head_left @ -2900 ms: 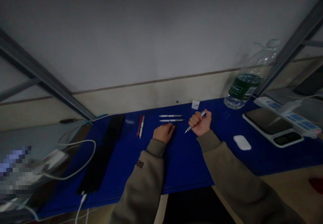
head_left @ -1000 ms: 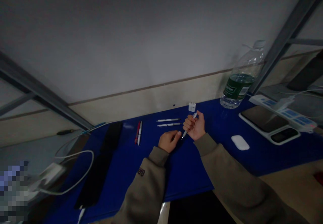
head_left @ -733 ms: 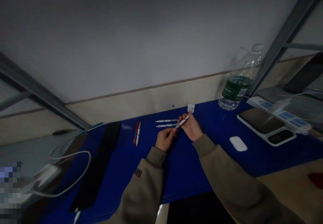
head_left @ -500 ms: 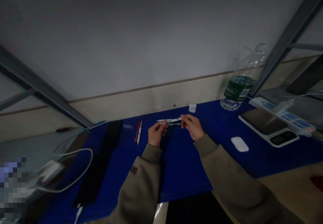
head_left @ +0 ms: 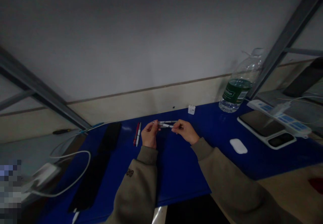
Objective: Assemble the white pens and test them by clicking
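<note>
Pens (head_left: 138, 134) and bottle (head_left: 236, 91) on blue tabletop (head_left: 181, 173)

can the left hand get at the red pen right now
Probably yes: the red pen lies just left of the left hand, apparently uncovered. The white pen lies close alongside, between them, and the hand seems busy gripping the held pen, so it may need freeing first.

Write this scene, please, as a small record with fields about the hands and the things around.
Left hand: pinches one end of held pen
Right hand: pinches its other end
Beyond held pen: another white pen, partly hidden
Left of hands: red pen beside light pen
Right of hands: white plug, bottle
Surface: blue tabletop
</note>
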`<state>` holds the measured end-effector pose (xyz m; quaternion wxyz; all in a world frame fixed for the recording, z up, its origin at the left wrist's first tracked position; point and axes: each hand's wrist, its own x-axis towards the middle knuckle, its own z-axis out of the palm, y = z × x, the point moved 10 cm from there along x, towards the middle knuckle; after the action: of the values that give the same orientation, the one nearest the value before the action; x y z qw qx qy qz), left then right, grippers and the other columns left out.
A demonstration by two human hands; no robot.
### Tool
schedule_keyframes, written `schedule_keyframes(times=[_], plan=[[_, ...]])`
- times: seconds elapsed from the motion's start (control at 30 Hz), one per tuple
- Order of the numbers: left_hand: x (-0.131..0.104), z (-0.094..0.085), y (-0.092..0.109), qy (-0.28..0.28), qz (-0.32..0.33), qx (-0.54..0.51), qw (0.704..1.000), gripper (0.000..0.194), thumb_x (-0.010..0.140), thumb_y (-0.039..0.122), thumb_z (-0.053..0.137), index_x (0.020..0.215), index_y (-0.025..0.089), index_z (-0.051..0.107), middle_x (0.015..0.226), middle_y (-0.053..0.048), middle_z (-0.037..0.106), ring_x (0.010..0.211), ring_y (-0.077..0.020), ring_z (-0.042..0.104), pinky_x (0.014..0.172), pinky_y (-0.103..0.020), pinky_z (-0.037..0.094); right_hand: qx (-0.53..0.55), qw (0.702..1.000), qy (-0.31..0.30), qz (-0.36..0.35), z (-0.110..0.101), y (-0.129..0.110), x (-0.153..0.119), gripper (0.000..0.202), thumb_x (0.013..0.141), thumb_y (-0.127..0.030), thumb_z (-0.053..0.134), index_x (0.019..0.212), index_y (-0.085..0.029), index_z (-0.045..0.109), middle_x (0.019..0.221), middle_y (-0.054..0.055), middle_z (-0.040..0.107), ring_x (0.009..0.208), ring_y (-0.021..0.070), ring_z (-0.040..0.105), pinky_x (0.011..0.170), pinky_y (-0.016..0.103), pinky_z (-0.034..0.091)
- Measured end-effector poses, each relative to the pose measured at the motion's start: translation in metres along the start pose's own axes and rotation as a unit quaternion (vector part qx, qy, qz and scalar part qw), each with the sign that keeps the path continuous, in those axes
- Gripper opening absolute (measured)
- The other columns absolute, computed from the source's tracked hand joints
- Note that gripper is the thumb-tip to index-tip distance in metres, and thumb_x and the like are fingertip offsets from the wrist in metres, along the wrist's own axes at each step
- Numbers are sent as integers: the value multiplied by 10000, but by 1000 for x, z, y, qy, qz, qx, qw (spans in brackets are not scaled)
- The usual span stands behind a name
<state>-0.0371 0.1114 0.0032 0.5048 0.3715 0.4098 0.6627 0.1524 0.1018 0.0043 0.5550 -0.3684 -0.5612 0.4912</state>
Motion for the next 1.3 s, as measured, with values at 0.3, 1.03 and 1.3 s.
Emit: schedule_keyframes(times=[0.3, 1.03, 1.3], plan=[[3, 0, -2, -13, -22, -40, 999, 335, 697, 264, 727, 997, 136, 647, 1019, -98, 673, 918, -154, 637, 814, -276, 490, 47, 999, 9, 19, -5, -3, 2, 262, 800, -399, 585, 919, -175, 654, 679, 14, 633, 522, 101, 538, 478, 233, 437], [1, -7, -10, -2, -50, -27, 998, 389, 740, 403, 672, 1032, 165, 574, 985, -77, 664, 863, -180, 670, 664, -240, 525, 16, 989, -146, 15, 29, -4, -6, 342, 738, -280, 666, 1078, -251, 668, 935, 46, 702, 800, 177, 656, 832, 410, 503], [-2, -4, -8, 4, -63, -21, 998, 472, 716, 436, 685, 1095, 173, 582, 859, -34, 651, 636, -118, 648, 479, -181, 446, -43, 971, -233, -19, 53, -13, -23, 483, 720, -248, 691, 1192, -279, 596, 977, 34, 696, 852, 177, 647, 818, 371, 507]])
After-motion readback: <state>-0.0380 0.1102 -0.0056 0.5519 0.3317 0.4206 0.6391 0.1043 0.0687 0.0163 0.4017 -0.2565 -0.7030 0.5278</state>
